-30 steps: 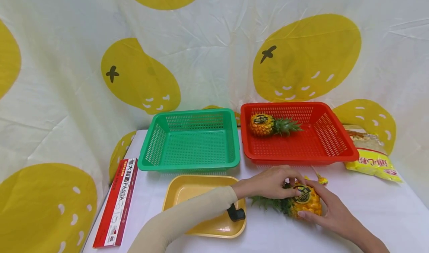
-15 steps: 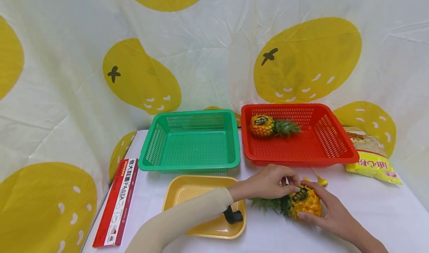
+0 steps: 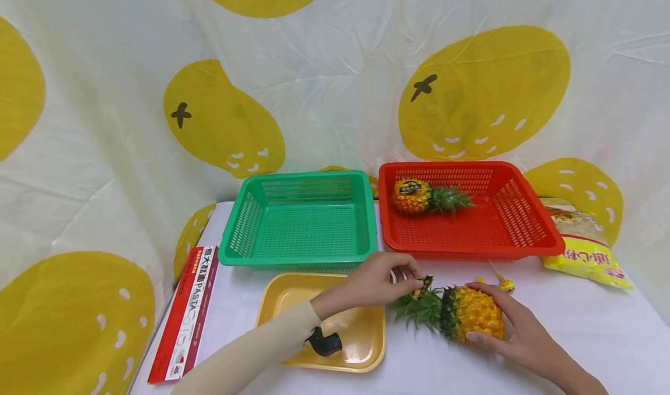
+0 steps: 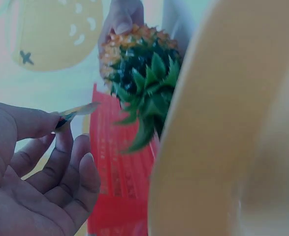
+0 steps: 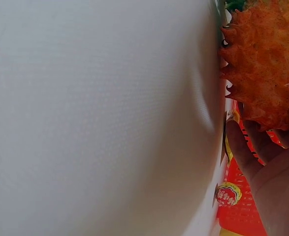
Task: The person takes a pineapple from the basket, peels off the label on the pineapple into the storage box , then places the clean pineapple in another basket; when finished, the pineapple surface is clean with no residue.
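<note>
My left hand (image 3: 374, 281) pinches a dark-and-gold sticker (image 3: 421, 287) between thumb and forefinger, over the green crown of a small pineapple. In the left wrist view the sticker (image 4: 80, 113) appears edge-on, its other fingers loosely curled below. This pineapple (image 3: 478, 313) lies on its side on the white cloth, crown to the left, and no label shows on its upper side. My right hand (image 3: 520, 331) holds its base end, thumb at the near side and fingers at the far side. In the right wrist view the fingers reach under the spiky orange skin (image 5: 267, 64).
A second pineapple (image 3: 412, 197), still labelled, lies in the red basket (image 3: 445, 232). Left of that stands the green basket (image 3: 309, 232), with a yellow tray (image 3: 361, 340) in front. A pasta box (image 3: 183, 313), a lollipop (image 3: 506, 284) and a macaroni bag (image 3: 586, 258) lie around.
The sticker has come off the pineapple's skin. My left hand has drawn it leftward, away from the fruit. The right hand keeps its hold in the same place.
</note>
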A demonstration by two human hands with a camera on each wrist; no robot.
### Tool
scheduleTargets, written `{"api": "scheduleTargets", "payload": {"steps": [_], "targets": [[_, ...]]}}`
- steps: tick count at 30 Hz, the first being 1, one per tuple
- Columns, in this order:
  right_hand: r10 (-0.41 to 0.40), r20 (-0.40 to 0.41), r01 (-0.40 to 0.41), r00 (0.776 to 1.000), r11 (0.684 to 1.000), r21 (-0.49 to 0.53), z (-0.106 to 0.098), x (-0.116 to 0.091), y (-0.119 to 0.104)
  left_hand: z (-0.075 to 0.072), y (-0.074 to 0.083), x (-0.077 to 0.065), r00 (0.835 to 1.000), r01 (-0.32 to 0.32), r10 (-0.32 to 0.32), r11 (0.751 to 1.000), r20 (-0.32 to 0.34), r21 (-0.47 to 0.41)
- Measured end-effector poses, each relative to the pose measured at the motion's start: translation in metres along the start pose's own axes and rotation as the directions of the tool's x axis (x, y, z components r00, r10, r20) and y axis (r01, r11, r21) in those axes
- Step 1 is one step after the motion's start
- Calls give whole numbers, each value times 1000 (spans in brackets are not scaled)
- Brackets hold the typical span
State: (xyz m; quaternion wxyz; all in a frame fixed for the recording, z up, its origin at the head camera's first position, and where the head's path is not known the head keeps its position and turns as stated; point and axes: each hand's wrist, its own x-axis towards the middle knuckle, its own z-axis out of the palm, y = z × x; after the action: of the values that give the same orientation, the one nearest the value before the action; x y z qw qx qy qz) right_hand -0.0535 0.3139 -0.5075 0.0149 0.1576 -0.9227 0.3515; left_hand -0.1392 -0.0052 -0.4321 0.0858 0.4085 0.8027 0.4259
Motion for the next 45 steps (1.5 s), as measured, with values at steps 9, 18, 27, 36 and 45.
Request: {"api": "scheduleTargets", "payload": {"steps": [9, 18, 27, 36, 45], "targets": [[-3, 5, 3, 1000, 999, 40, 0, -2, -2, -20, -14, -33, 992, 121, -124, 990, -25, -76], [-3, 7, 3, 1000, 999, 54, 0, -1, -3, -37, -28, -62, 972, 229, -234, 968, -36, -102], [15, 10, -15, 1000, 999, 43, -2, 0, -2, -43, -40, -78, 949, 313, -313, 942, 17, -119], [30, 20, -30, 999, 999, 28, 2, -2, -2, -30, -42, -88, 927, 374, -368, 915, 70, -153], [15, 12, -15, 1000, 1000, 16, 0, 0, -1, -19, -46, -87, 914, 397, -374, 906, 156, -150]]}}
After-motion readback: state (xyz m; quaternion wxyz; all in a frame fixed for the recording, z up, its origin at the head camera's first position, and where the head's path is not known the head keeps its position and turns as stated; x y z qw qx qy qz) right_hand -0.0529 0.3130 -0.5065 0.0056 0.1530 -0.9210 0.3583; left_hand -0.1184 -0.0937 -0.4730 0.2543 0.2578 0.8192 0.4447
